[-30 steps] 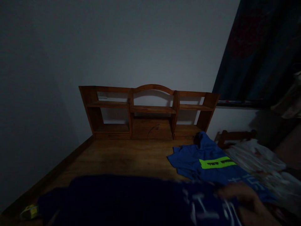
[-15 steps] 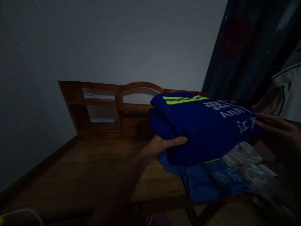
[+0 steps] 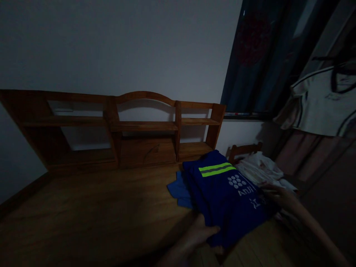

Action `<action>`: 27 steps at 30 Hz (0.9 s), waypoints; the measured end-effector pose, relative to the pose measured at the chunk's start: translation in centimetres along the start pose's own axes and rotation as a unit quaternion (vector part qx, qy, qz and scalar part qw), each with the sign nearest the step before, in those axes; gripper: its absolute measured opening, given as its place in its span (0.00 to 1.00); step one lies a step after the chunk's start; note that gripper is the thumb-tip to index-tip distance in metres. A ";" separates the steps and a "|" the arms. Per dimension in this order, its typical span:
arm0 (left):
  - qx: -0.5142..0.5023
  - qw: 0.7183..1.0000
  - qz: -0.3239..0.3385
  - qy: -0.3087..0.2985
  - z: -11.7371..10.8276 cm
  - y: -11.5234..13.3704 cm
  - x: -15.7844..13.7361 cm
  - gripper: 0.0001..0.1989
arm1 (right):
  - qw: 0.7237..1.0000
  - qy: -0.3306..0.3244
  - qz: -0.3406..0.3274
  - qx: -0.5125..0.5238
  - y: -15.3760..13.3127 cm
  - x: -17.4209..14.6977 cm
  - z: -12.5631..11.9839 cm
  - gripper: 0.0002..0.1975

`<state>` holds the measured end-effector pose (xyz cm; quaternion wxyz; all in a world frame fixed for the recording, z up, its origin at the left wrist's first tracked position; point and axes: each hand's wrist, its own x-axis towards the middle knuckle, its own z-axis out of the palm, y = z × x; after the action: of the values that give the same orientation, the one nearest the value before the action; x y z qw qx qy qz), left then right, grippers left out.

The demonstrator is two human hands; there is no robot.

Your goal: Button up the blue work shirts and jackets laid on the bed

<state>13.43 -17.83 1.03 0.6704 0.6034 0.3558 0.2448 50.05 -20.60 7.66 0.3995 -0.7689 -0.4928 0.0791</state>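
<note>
A folded dark blue work uniform (image 3: 222, 204) with a yellow-green reflective stripe and white lettering lies at the right end of the wooden desk, its front part overhanging the edge. My left hand (image 3: 201, 230) is closed on its near left edge, thumb on top and the other fingers underneath. At the uniform's right edge, my right hand (image 3: 279, 196) has its fingers closed on the cloth; dim light blurs their exact grip. A lighter blue garment (image 3: 179, 191) sticks out from beneath on the left, mostly covered.
A wooden shelf unit (image 3: 144, 126) stands along the back of the desk (image 3: 97, 211). Right of the desk, a chair (image 3: 246, 149) bears a pile of whitish cloth or plastic (image 3: 260, 167). A white shirt (image 3: 322, 104) hangs near the window (image 3: 250, 63).
The dark blue uniform has come down from the air onto the lighter blue garment, covering most of it. Both hands moved down with it, and my view turned to the right.
</note>
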 end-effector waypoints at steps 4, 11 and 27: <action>0.267 0.955 0.029 0.125 -0.3 5.2 -1.7 0.17 | 0.963 0.037 -0.182 -0.195 -3.1 -0.2 2.2 0.28; 0.535 0.767 0.263 0.238 2.8 6.2 3.9 0.25 | 0.910 0.014 -0.246 -0.332 -5.1 -3.8 14.2 0.28; 0.584 0.760 0.234 0.161 0.8 -2.9 -1.1 0.49 | 0.912 -0.021 -0.275 -0.303 -3.7 -14.4 16.5 0.31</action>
<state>13.07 -19.56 -1.59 0.0426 0.8942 0.3804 0.2322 31.76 -22.84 -4.71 0.1427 -0.6854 -0.6934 -0.1705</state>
